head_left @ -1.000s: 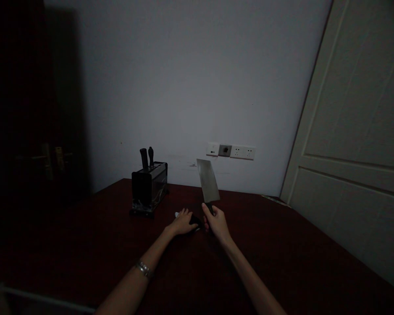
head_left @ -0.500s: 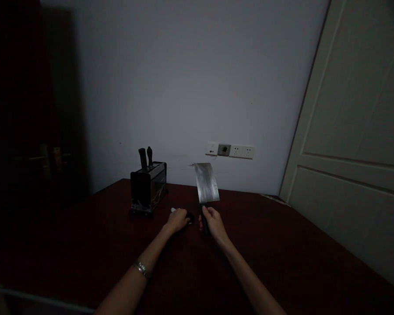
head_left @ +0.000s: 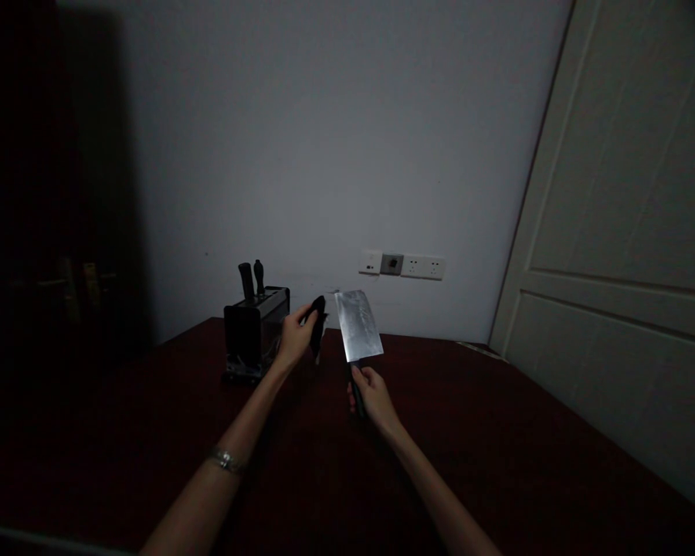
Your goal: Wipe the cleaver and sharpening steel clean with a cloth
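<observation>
A cleaver (head_left: 359, 324) with a broad, shiny blade stands upright in my right hand (head_left: 376, 398), which is wrapped round its black handle. The blade points up and tilts slightly left. To its left, my left hand (head_left: 295, 336) pinches a black cloth (head_left: 318, 324) with a pale edge. The cloth hangs down, a little apart from the blade. Behind my left hand is a knife block (head_left: 243, 336), dark with shiny sides, partly hidden by that hand. Two black handles (head_left: 252, 279) stick up from its top.
The dark red table (head_left: 440, 432) reaches to a pale wall (head_left: 301, 154). Low on the wall is a row of sockets (head_left: 422, 267). A pale panelled door (head_left: 602, 232) borders the table on the right. At the left, a door handle (head_left: 89, 282) shows in deep shadow.
My left hand has lifted the black cloth off the table, moving up and toward the blade's left side. The cleaver stays upright in my right hand, nearly unmoved.
</observation>
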`<state>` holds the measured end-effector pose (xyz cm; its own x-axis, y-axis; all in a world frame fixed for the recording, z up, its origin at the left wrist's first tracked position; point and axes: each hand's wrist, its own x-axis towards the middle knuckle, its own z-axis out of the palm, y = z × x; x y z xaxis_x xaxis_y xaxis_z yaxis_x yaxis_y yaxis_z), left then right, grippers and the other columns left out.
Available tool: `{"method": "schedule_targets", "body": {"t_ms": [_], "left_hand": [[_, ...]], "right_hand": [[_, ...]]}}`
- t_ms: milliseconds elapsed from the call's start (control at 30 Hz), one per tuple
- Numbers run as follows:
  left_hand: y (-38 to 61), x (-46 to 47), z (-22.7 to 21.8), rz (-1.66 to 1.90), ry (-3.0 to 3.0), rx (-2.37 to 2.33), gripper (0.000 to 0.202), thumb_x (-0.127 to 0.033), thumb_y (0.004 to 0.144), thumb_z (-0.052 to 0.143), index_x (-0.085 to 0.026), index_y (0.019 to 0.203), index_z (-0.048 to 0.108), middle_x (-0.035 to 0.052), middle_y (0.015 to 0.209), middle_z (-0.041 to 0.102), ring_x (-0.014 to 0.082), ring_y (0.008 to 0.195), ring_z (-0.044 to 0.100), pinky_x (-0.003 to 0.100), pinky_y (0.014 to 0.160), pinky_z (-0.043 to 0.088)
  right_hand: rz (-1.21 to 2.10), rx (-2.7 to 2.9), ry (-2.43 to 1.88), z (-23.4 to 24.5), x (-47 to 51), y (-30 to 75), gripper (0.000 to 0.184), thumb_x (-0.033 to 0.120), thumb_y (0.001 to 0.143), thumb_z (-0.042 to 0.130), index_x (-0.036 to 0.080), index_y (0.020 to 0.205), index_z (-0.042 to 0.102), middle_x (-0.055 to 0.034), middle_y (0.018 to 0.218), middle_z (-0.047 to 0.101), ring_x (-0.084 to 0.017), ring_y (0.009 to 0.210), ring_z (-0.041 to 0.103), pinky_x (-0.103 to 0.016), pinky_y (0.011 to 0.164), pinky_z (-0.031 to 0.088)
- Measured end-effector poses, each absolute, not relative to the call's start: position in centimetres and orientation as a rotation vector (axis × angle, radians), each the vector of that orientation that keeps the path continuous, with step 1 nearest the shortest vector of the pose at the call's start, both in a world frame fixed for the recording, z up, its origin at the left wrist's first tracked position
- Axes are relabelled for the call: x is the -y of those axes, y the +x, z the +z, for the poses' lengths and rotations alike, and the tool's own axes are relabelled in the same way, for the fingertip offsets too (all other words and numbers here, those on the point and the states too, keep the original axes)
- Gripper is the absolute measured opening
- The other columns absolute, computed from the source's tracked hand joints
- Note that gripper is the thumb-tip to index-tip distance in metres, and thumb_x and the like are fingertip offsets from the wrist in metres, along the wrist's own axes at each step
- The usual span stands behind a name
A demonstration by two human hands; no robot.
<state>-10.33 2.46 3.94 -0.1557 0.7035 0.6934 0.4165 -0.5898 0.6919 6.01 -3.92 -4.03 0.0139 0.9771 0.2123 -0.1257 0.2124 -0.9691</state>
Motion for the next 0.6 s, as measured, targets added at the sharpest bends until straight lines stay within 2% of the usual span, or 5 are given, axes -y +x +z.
{"method": "schedule_targets", "body": {"t_ms": [133,267,467,600], "left_hand": [[-7.6,-2.3,7.5,1.946,1.851,-0.847,0.031,-0.029,0.078,0.052,-0.012,0.102,0.065,0.0068,0.103,0.066,0.0197,0.096,0.059,0.031,0.086,0.044],[-5.0,-3.1,9.2,1.937,1.787,-0.701,0.030,-0.029,0.078,0.053,-0.013,0.102,0.065,0.0065,0.101,0.067,0.0198,0.094,0.060,0.032,0.084,0.045],[-4.4,-3.6,7.0,1.528,2.462,-0.640,0.026,-0.015,0.076,0.052,-0.016,0.099,0.066,0.0090,0.108,0.063,0.0198,0.104,0.055,0.037,0.094,0.039],[-6.0,-3.6,5.2,1.172,2.803,-0.542,0.041,-0.002,0.068,0.050,-0.016,0.104,0.064,0.0105,0.117,0.058,0.0205,0.113,0.049,0.039,0.098,0.036]], "right_hand": [[1.130,1.214,-0.972,-4.1,4.0,5.9,0.046,0.062,0.061,0.058,0.020,0.066,0.040,0.0075,0.045,0.050,-0.006,0.031,0.043,-0.017,0.027,0.036],[1.144,1.216,-0.985,-4.2,3.9,5.8,0.047,0.064,0.060,0.057,0.020,0.065,0.039,0.0076,0.044,0.050,-0.006,0.031,0.042,-0.018,0.027,0.035],[1.128,1.211,-0.997,-4.1,3.8,6.1,0.047,0.064,0.060,0.055,0.020,0.066,0.039,0.0079,0.044,0.049,-0.006,0.031,0.042,-0.018,0.027,0.035],[1.114,1.213,-0.996,-3.9,3.8,6.2,0.046,0.063,0.062,0.054,0.020,0.066,0.039,0.0076,0.046,0.049,-0.006,0.031,0.042,-0.018,0.028,0.034]]}}
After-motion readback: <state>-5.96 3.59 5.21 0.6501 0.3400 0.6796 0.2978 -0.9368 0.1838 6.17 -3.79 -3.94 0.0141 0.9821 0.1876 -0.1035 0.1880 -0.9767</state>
